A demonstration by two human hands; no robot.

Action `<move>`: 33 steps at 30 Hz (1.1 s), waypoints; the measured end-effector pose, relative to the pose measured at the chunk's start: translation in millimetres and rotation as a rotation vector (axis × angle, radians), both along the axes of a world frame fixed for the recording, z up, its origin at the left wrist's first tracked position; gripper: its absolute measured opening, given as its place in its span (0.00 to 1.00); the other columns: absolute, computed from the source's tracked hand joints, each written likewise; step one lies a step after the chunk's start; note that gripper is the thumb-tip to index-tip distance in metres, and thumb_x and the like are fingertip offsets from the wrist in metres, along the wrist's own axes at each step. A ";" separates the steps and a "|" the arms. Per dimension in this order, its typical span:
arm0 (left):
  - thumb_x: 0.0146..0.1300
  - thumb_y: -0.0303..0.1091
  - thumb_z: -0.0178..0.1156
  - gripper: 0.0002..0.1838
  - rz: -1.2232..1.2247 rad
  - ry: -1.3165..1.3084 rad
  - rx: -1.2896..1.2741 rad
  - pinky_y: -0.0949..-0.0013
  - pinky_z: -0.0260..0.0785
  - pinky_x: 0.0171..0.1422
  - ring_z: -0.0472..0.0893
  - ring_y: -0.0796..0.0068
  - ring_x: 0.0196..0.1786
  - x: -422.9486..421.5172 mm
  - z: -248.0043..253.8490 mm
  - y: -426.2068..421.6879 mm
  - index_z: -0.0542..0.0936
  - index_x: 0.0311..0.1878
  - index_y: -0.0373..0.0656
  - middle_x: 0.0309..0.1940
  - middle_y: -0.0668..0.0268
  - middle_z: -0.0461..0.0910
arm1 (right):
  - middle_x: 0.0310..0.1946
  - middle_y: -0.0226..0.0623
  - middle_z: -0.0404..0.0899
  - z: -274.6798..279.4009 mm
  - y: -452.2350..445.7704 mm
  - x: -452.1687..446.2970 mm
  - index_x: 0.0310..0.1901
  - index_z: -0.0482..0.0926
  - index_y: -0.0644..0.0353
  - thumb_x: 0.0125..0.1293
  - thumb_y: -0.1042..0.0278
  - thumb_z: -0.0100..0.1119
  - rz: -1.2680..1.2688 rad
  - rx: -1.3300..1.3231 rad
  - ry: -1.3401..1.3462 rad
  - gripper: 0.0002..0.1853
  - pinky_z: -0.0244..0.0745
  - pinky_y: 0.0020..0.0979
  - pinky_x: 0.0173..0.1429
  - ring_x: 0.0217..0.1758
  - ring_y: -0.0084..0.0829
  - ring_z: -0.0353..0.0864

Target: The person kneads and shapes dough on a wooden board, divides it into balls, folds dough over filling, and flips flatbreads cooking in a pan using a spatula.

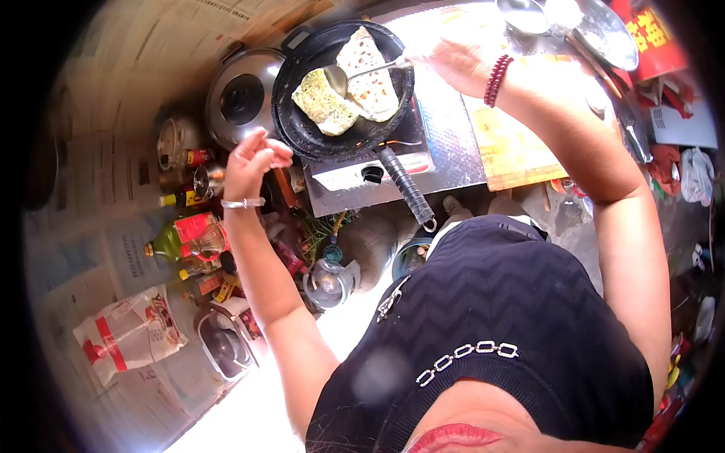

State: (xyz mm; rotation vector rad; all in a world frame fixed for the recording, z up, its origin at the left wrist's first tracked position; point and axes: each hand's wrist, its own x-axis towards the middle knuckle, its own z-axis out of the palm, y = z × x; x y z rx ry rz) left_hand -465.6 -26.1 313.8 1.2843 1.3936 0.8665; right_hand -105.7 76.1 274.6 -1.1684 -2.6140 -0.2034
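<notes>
My right hand [458, 66] is closed on the handle of a metal spatula [379, 68], at the right side of a black frying pan [283, 121]. The spatula's head lies between two pieces of flatbread. One piece is long and pale with brown spots [362, 50]; the other is smaller, with a yellow-green surface [323, 104]. The pan sits on a gas stove [341, 177], its black handle pointing toward me. My left hand [257, 157] hangs in the air near the pan's lower left edge, fingers loosely bent and apart, holding nothing.
A pan lid [219, 113] stands left of the pan. Bottles, including a green one [168, 244], and jars crowd the left side. A wooden board [502, 140] lies right of the stove, with metal bowls [522, 15] behind. A gas cylinder [330, 283] stands below.
</notes>
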 end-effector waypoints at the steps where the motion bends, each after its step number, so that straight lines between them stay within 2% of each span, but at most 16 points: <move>1: 0.61 0.22 0.49 0.17 -0.008 -0.067 0.004 0.72 0.74 0.40 0.81 0.72 0.33 -6.7 -11.1 -13.6 0.71 0.54 0.35 0.32 0.56 0.81 | 0.29 0.32 0.81 2.6 5.3 0.8 0.46 0.81 0.49 0.64 0.69 0.52 0.001 0.133 -0.217 0.11 0.79 0.29 0.37 0.34 0.28 0.82; 3: 0.63 0.24 0.51 0.18 0.042 -0.083 -0.108 0.72 0.74 0.36 0.80 0.73 0.30 -12.0 -26.1 -41.6 0.70 0.57 0.35 0.28 0.58 0.80 | 0.30 0.33 0.81 30.4 0.4 -5.3 0.47 0.81 0.49 0.64 0.70 0.52 -0.075 0.112 -0.295 0.12 0.79 0.28 0.36 0.34 0.27 0.83; 5: 0.64 0.27 0.54 0.17 0.176 -0.075 -0.121 0.74 0.73 0.34 0.80 0.74 0.28 -8.9 -46.0 -73.1 0.70 0.56 0.35 0.27 0.60 0.80 | 0.31 0.34 0.81 33.6 6.7 -16.0 0.46 0.81 0.50 0.63 0.70 0.53 -0.089 0.098 -0.322 0.11 0.80 0.27 0.37 0.35 0.27 0.83; 7: 0.65 0.29 0.53 0.16 0.185 -0.078 -0.162 0.74 0.72 0.35 0.79 0.73 0.29 -12.6 -63.0 -99.2 0.71 0.55 0.38 0.27 0.60 0.79 | 0.32 0.35 0.81 31.0 9.7 -25.6 0.46 0.80 0.51 0.62 0.71 0.54 -0.045 0.138 -0.324 0.11 0.80 0.27 0.37 0.36 0.28 0.83; 9: 0.65 0.29 0.54 0.18 0.297 -0.123 -0.174 0.73 0.74 0.36 0.79 0.74 0.29 -8.4 -75.2 -120.6 0.68 0.57 0.36 0.28 0.61 0.79 | 0.33 0.36 0.80 28.0 8.9 -31.9 0.45 0.79 0.53 0.61 0.72 0.55 0.061 0.238 -0.311 0.11 0.81 0.28 0.38 0.36 0.28 0.83; 10: 0.65 0.29 0.54 0.19 0.361 -0.128 -0.190 0.73 0.75 0.36 0.79 0.75 0.29 -5.9 -79.8 -130.0 0.67 0.58 0.35 0.28 0.61 0.79 | 0.32 0.37 0.79 28.9 6.8 -36.4 0.45 0.78 0.54 0.60 0.72 0.55 0.035 0.247 -0.418 0.11 0.81 0.28 0.38 0.37 0.31 0.83; 13: 0.65 0.29 0.54 0.22 0.481 -0.187 -0.226 0.73 0.76 0.36 0.80 0.75 0.28 1.5 -93.1 -155.2 0.64 0.60 0.32 0.28 0.61 0.79 | 0.32 0.38 0.79 44.2 5.1 -39.7 0.45 0.77 0.54 0.60 0.73 0.54 -0.009 0.141 -0.286 0.11 0.81 0.29 0.38 0.37 0.32 0.83; 14: 0.64 0.29 0.55 0.25 0.540 -0.211 -0.224 0.74 0.76 0.35 0.80 0.75 0.28 8.6 -95.9 -161.9 0.62 0.61 0.29 0.27 0.60 0.80 | 0.32 0.39 0.79 45.2 2.7 -36.0 0.44 0.78 0.54 0.60 0.73 0.54 -0.006 0.184 -0.240 0.11 0.80 0.31 0.38 0.36 0.33 0.83; 17: 0.65 0.28 0.54 0.22 0.583 -0.239 -0.263 0.74 0.76 0.34 0.79 0.77 0.26 18.9 -116.7 -178.9 0.64 0.60 0.29 0.28 0.59 0.80 | 0.32 0.40 0.79 43.2 -1.3 -22.6 0.47 0.77 0.49 0.61 0.70 0.54 -0.047 0.083 -0.176 0.12 0.79 0.33 0.37 0.35 0.34 0.83; 18: 0.65 0.28 0.53 0.21 0.631 -0.244 -0.275 0.75 0.76 0.34 0.79 0.77 0.25 24.0 -124.4 -183.7 0.65 0.58 0.30 0.28 0.59 0.80 | 0.32 0.39 0.79 37.1 0.7 -17.2 0.51 0.75 0.46 0.62 0.68 0.53 -0.059 0.018 -0.188 0.15 0.79 0.34 0.36 0.33 0.34 0.83; 19: 0.65 0.28 0.53 0.21 0.621 -0.279 -0.308 0.75 0.76 0.33 0.79 0.77 0.25 24.8 -134.8 -187.9 0.65 0.58 0.30 0.28 0.59 0.81 | 0.31 0.37 0.79 27.7 -1.0 -11.4 0.53 0.74 0.43 0.63 0.65 0.54 -0.036 0.005 -0.145 0.16 0.79 0.32 0.32 0.30 0.33 0.82; 22: 0.65 0.28 0.53 0.19 0.600 -0.326 -0.382 0.74 0.76 0.33 0.80 0.76 0.25 37.1 -152.5 -192.8 0.65 0.56 0.32 0.28 0.60 0.80 | 0.29 0.35 0.78 23.2 -22.1 -14.4 0.53 0.75 0.42 0.63 0.61 0.55 0.001 -0.054 -0.217 0.16 0.77 0.28 0.28 0.29 0.29 0.82; 25: 0.65 0.29 0.53 0.20 0.594 -0.313 -0.370 0.74 0.76 0.34 0.80 0.77 0.26 54.7 -158.1 -193.8 0.65 0.57 0.32 0.29 0.59 0.80 | 0.26 0.34 0.76 7.6 -27.7 -14.7 0.53 0.76 0.44 0.63 0.62 0.56 -0.025 -0.166 -0.205 0.15 0.77 0.27 0.28 0.25 0.29 0.79; 29: 0.64 0.31 0.54 0.17 0.610 -0.319 -0.383 0.75 0.75 0.36 0.79 0.77 0.27 71.7 -155.3 -196.5 0.67 0.53 0.33 0.31 0.60 0.80 | 0.27 0.37 0.76 8.7 -55.0 2.1 0.52 0.77 0.45 0.62 0.63 0.57 0.116 -0.114 -0.055 0.15 0.77 0.30 0.27 0.24 0.31 0.79; 30: 0.64 0.31 0.54 0.27 0.579 -0.316 -0.424 0.75 0.74 0.35 0.80 0.76 0.27 69.0 -163.2 -196.9 0.61 0.63 0.30 0.31 0.59 0.81 | 0.27 0.37 0.76 -0.4 -60.5 1.9 0.51 0.76 0.45 0.62 0.63 0.56 0.136 -0.076 -0.095 0.15 0.76 0.31 0.26 0.23 0.32 0.79; 33: 0.64 0.31 0.54 0.24 0.607 -0.289 -0.431 0.74 0.75 0.34 0.80 0.76 0.27 73.7 -175.2 -197.0 0.64 0.61 0.32 0.32 0.58 0.81 | 0.27 0.39 0.75 9.8 -72.9 1.6 0.50 0.77 0.44 0.63 0.62 0.53 0.074 -0.091 -0.182 0.13 0.75 0.33 0.24 0.24 0.34 0.80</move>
